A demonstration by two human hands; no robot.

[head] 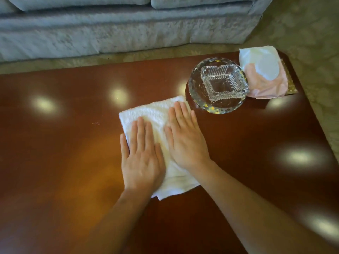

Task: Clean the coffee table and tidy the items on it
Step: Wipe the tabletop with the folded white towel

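Note:
A folded white towel (154, 114) lies flat near the middle of the glossy reddish-brown coffee table (64, 143). My left hand (141, 158) presses on the towel's near-left part with straight fingers. My right hand (185, 138) lies flat beside it on the towel's right part, fingers pointing away from me. Just beyond the towel's far right corner stands a round faceted glass dish (197, 92) with a square ribbed glass ashtray (223, 82) inside it. Right of that lies a white and pink soft tissue pack (264, 72).
A pale blue-grey sofa (110, 28) runs along the far side of the table. Patterned carpet (311, 33) shows beyond the table's far and right edges. A few tiny white specks (95, 123) sit left of the towel. A gold-coloured flat thing (291, 85) peeks from under the tissue pack.

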